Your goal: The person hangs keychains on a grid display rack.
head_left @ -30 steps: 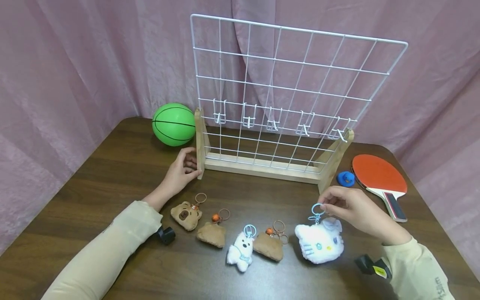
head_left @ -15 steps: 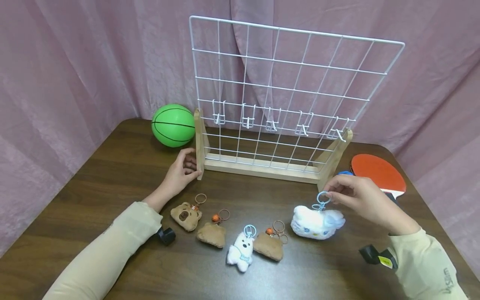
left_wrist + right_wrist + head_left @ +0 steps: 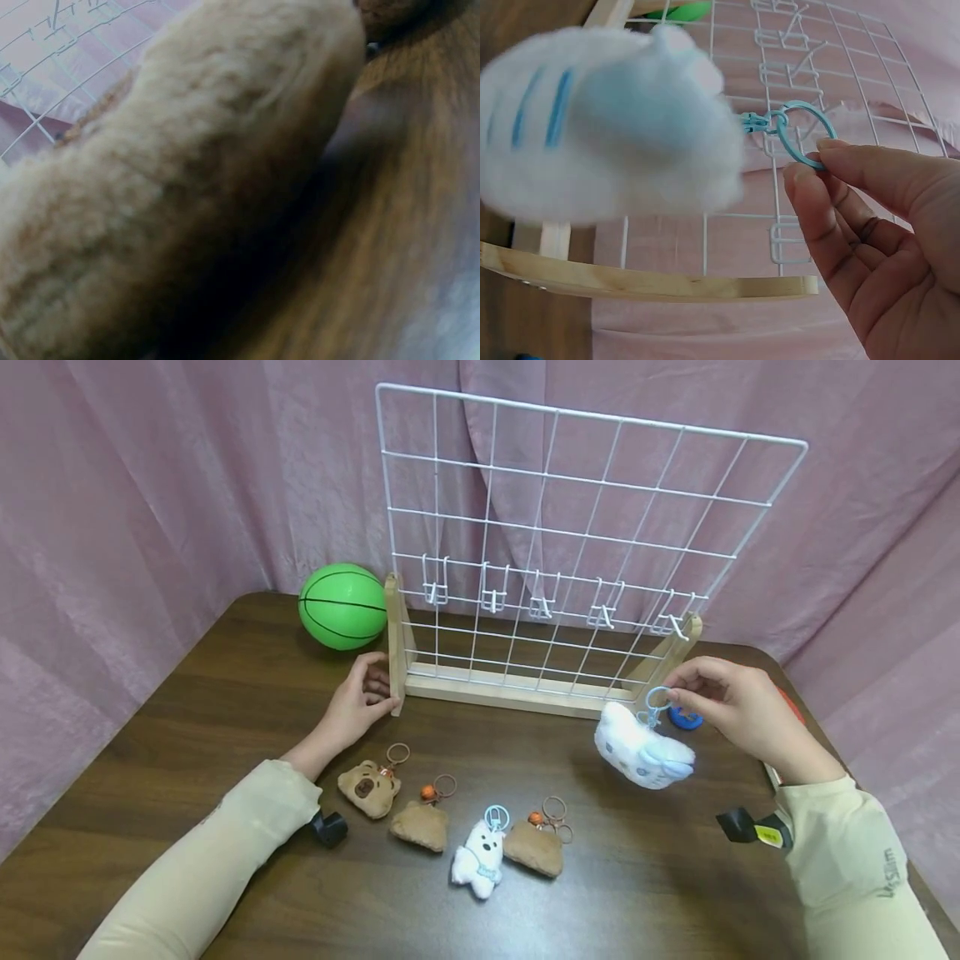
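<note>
so the right hand [image 3: 738, 710] has thumb and fingertips pinched together on the light blue ring [image 3: 801, 104], and the white plush [image 3: 643, 747] dangles from it, up off the surface [image 3: 615, 910], in front of the right wooden leg [image 3: 678, 647]. it's tilted, and from the right wrist it's a bit blurry, with blue stripes on one side. the left hand [image 3: 358, 697] is part-curled and has hold of the left wooden leg [image 3: 395, 643], low down, thumb at the front edge. the legs carry a white wire rack [image 3: 555, 410] with a row of five hooks [image 3: 493, 600].

nearer the person there's a brown bear plush [image 3: 367, 789] face up, then a brown plush [image 3: 420, 827], a white bear plush [image 3: 478, 860] and another brown one right beside it. green ball [image 3: 342, 607] sits by the left leg, small blue thing [image 3: 686, 718] near the right hand, pink curtain [image 3: 187, 485] behind everything.
</note>
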`<control>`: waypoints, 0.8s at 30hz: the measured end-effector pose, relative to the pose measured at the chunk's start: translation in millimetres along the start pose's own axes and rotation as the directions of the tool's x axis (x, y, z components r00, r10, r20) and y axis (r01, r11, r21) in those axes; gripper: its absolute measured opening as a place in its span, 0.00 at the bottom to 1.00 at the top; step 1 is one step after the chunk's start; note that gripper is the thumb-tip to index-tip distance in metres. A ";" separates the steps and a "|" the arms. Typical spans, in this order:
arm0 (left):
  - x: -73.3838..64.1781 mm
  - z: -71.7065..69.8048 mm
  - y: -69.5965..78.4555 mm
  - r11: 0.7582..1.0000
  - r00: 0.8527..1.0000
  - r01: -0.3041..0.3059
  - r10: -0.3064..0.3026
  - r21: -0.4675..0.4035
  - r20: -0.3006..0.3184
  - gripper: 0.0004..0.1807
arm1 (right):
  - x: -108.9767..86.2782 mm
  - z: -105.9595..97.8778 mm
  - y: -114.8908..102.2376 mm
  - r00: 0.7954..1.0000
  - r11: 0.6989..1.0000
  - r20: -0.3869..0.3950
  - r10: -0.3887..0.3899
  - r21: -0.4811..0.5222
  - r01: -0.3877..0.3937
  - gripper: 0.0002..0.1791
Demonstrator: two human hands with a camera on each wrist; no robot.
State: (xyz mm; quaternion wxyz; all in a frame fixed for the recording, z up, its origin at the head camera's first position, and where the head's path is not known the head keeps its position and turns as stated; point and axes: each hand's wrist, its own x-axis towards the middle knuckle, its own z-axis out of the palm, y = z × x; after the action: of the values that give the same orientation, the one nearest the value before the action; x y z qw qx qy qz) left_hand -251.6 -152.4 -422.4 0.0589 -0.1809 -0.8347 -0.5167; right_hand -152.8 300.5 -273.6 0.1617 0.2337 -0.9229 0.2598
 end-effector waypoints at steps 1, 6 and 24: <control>0.4 -0.1 -0.1 1.000 1.000 0.001 -0.001 0.001 -0.001 0.39 | 2.1 -1.5 -0.5 1.000 1.000 -0.011 0.009 0.003 -0.009 0.10; 1.0 0.2 0.6 1.000 1.000 0.006 -0.006 0.000 -0.005 0.39 | 11.5 -10.2 -3.3 0.995 0.997 -0.069 0.071 0.017 -0.070 0.09; -0.4 1.0 2.4 1.000 1.000 0.000 0.000 0.001 -0.004 0.38 | 31.0 -26.0 7.5 0.962 0.968 -0.105 0.251 -0.004 -0.253 0.09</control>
State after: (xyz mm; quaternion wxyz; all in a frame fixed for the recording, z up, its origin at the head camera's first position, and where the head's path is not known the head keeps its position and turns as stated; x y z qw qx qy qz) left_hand -250.3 -150.6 -420.9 0.0608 -0.1801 -0.8349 -0.5166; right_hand -178.1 309.8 -242.5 0.1770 0.0993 -0.9377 0.2819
